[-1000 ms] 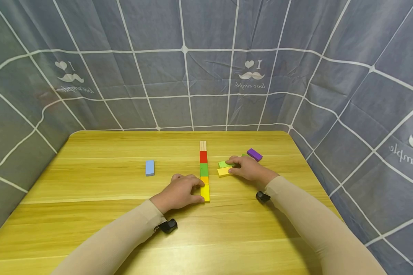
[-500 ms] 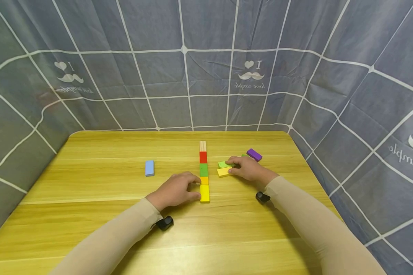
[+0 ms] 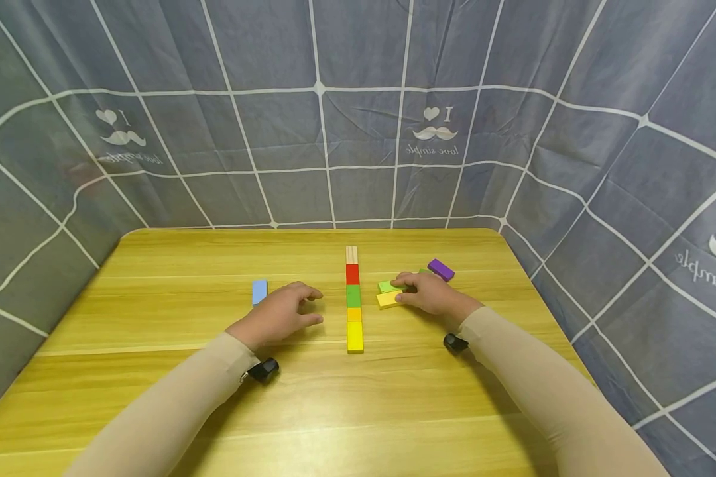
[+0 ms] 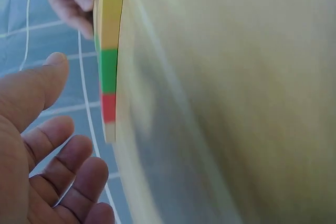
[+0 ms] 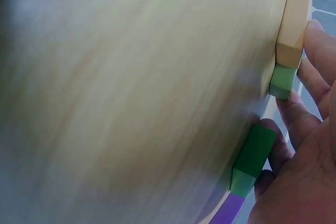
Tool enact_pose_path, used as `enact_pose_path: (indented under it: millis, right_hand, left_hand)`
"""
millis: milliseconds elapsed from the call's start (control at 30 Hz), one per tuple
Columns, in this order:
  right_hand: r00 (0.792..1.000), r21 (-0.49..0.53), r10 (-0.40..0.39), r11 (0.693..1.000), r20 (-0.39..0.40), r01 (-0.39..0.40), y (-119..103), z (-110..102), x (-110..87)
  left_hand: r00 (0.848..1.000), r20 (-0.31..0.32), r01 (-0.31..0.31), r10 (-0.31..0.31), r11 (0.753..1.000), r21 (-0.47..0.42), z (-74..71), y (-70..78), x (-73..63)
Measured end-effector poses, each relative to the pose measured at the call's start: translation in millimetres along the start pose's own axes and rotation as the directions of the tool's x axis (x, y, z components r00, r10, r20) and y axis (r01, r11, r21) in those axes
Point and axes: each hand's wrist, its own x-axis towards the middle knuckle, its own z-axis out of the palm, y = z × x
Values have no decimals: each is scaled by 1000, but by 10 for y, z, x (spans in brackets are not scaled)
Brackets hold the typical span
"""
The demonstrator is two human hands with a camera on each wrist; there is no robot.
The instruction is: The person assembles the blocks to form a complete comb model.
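Observation:
My left hand (image 3: 277,315) hovers over the table left of a straight row of coloured blocks, thumb and fingers apart, holding nothing. From far to near the row has a bare wood block (image 3: 351,255), a red block (image 3: 352,274), a green block (image 3: 353,296), an orange block (image 3: 355,315) and a yellow block (image 3: 355,336). Right of the row, my right hand (image 3: 432,293) rests at a pale yellow block (image 3: 388,300) and a light green block (image 3: 388,287), thumb at the yellow one. In the right wrist view, its loosely bent fingers (image 5: 299,121) lie close to a dark green block (image 5: 254,150).
A purple block (image 3: 441,269) lies beyond my right hand. Partly behind my left hand is a light blue block (image 3: 259,290). The wooden table (image 3: 155,318) ends at a grey checked curtain (image 3: 364,132) at the back and sides.
My left hand has drawn back from the near end of the row, moving left and farther up the table, its fingers off the yellow block. The right hand has stayed put.

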Motion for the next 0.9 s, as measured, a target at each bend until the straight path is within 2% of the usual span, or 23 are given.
enact_pose_path:
  millis: [167, 500, 733, 900]
  right_hand:
    - [1000, -2, -1, 1000, -1, 1, 3, 5, 0]
    - [1000, 17, -5, 1000, -3, 5, -1, 0, -11]
    - [1000, 17, -7, 1000, -10, 7, -4, -3, -18]
    - [1000, 18, -16, 1000, -9, 16, -5, -4, -15]
  left_hand:
    - [1000, -16, 23, -23, 1000, -10, -124, -145, -15]
    - [990, -109, 97, -89, 993, 74, -291, -454, -40]
    - [985, -119, 136, -126, 987, 83, -362, -632, -75]
    - [982, -114, 158, -152, 986, 53, -390, -746, -105]
